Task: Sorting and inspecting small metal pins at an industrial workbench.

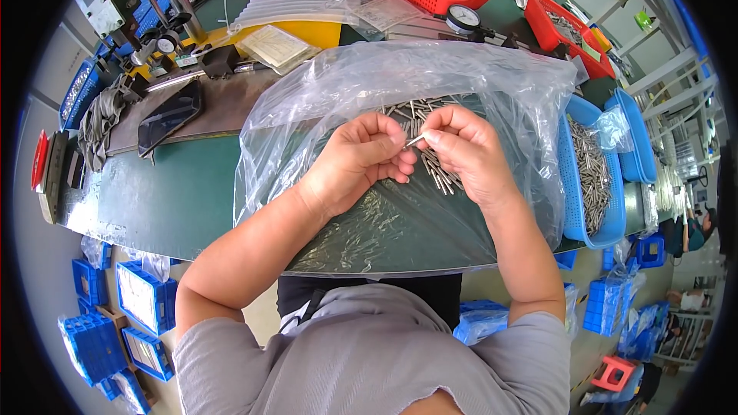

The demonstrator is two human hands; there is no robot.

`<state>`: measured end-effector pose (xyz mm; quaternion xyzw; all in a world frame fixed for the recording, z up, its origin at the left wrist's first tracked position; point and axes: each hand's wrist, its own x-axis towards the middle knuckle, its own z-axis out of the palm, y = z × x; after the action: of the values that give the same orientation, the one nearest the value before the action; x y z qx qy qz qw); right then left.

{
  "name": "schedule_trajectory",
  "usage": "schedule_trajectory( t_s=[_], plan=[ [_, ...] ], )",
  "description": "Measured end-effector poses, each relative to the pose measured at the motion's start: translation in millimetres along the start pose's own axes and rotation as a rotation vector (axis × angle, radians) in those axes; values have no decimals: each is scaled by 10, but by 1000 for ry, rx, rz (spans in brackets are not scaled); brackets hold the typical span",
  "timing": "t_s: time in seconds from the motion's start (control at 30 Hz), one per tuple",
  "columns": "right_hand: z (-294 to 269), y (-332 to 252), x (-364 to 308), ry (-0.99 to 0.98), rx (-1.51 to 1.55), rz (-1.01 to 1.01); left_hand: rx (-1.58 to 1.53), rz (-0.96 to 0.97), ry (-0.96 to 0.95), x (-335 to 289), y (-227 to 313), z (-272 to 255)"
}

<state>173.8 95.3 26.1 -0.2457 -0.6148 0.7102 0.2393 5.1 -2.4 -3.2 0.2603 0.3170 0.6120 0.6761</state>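
Between the fingertips of both hands is a thin metal pin (414,141), held over the bench. My right hand (464,151) pinches one end between thumb and forefinger. My left hand (360,157) is closed at the other end, its thumb against the forefinger and the lower fingers curled. Below and behind the hands a pile of similar metal pins (442,177) lies inside a clear plastic bag (307,104) spread on the green bench (184,200). The hands partly cover the pile.
At the right stands a blue basket (572,207) of metal pins. Red baskets (430,1) of parts and a dial gauge (463,18) sit at the back. A phone (171,114), grey gloves (100,123) and a gauge stand (187,11) are on the left. Blue crates (92,346) stand below.
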Motion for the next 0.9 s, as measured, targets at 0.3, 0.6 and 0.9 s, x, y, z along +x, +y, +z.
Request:
schedule_trajectory(
  t_s=[0.3, 0.6, 0.9],
  plan=[
    [5, 19, 35, -145, 12, 188, 24, 26, -15, 6, -15, -3],
    [115, 80, 40, 46, -79, -23, 62, 52, 47, 18, 0, -11],
    [-111, 90, 121, 29, 393, 187, 6, 148, 177, 47, 28, -67]
  ],
)
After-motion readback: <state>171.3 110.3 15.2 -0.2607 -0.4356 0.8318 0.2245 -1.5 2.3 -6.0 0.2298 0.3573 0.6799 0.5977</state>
